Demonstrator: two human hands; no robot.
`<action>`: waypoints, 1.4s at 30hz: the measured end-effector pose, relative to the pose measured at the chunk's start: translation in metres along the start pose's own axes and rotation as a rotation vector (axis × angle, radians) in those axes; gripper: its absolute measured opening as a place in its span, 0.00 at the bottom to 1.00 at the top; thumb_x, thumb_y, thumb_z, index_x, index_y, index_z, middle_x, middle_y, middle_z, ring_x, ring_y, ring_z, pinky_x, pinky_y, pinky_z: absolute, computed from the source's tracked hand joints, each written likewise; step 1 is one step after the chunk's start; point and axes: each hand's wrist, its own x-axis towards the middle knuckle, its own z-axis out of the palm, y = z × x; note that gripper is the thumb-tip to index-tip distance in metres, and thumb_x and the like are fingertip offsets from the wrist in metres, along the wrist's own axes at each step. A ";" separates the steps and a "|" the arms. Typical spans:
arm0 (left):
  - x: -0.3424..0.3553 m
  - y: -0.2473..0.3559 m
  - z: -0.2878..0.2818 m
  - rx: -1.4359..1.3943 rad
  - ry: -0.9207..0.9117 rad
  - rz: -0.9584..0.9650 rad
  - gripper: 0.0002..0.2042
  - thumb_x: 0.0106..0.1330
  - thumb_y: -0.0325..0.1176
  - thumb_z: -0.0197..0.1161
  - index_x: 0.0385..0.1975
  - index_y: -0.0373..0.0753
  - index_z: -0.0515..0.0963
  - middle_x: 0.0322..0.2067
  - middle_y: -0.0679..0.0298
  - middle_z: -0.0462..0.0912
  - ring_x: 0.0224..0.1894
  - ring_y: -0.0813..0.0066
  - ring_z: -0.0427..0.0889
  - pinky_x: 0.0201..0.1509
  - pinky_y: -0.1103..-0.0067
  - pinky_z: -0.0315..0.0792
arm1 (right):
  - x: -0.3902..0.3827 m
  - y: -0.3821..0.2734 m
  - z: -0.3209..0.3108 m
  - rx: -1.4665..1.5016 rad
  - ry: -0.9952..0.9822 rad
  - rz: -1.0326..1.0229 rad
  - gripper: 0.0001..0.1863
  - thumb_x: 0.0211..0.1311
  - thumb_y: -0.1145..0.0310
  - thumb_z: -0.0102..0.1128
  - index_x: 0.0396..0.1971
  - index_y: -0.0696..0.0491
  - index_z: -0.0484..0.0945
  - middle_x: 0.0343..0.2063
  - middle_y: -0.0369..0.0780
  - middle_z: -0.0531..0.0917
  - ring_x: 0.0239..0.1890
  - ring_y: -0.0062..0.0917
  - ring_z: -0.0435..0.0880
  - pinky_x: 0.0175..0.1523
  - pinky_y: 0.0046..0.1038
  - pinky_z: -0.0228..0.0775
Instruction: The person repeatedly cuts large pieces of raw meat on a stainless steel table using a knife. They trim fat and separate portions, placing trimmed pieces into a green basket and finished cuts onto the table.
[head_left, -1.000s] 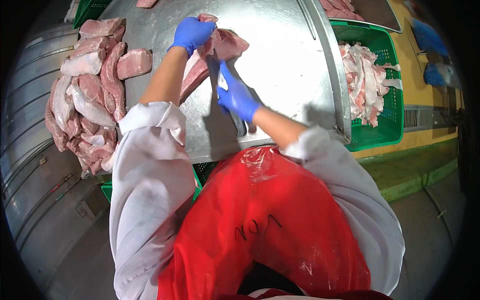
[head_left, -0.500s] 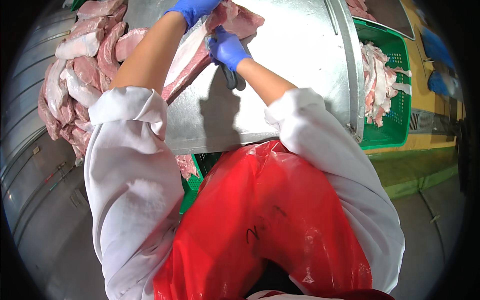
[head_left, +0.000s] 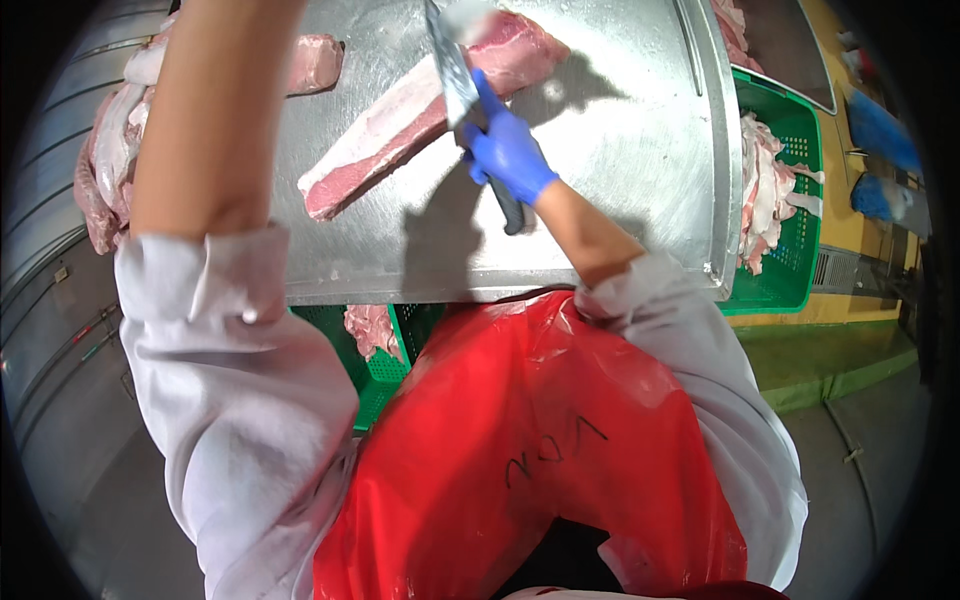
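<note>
A long pink piece of meat [head_left: 385, 130] with a whitish fat layer lies slantwise on the metal work table [head_left: 610, 190]. My right hand [head_left: 510, 158], in a blue glove, is closed around the dark handle of a knife [head_left: 455, 75]. Its blade points away from me, over the meat, and a whitish blur lies by the tip. My left forearm [head_left: 215, 110] crosses the upper left and leaves the picture at the top, so that hand is out of sight. Behind the forearm shows the end of another piece of meat [head_left: 318, 64].
Several cuts of meat [head_left: 108, 180] are piled at the left, partly hidden by my arm. To the right of the table stands a green crate [head_left: 800, 245] with pale trimmings [head_left: 765, 195]. Below the table's near edge, another green crate [head_left: 383, 392] has meat scraps [head_left: 372, 330] beside it.
My left hand has let go of the meat and moved up out of the picture. The meat now lies flat. My right hand has come nearer, and the knife blade shows.
</note>
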 end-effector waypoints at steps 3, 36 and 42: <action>-0.056 -0.013 -0.082 -0.029 0.049 -0.064 0.25 0.69 0.46 0.57 0.60 0.36 0.70 0.46 0.57 0.80 0.47 0.67 0.79 0.53 0.71 0.70 | -0.015 0.022 -0.033 -0.056 0.014 0.034 0.40 0.68 0.73 0.53 0.76 0.36 0.47 0.21 0.39 0.80 0.15 0.18 0.76 0.20 0.24 0.72; -0.323 -0.330 -0.137 0.745 0.473 -0.432 0.18 0.65 0.47 0.61 0.35 0.34 0.79 0.35 0.44 0.81 0.39 0.43 0.79 0.46 0.58 0.71 | 0.068 -0.007 0.024 -0.041 -0.066 0.226 0.42 0.67 0.73 0.51 0.76 0.46 0.39 0.21 0.40 0.77 0.18 0.23 0.77 0.21 0.31 0.74; -0.334 -0.320 -0.124 0.719 0.496 -0.410 0.17 0.65 0.45 0.62 0.33 0.34 0.78 0.34 0.44 0.80 0.39 0.44 0.78 0.46 0.59 0.71 | -0.005 -0.006 0.046 -0.064 -0.043 0.192 0.40 0.69 0.75 0.49 0.76 0.46 0.42 0.21 0.40 0.78 0.16 0.21 0.76 0.22 0.27 0.75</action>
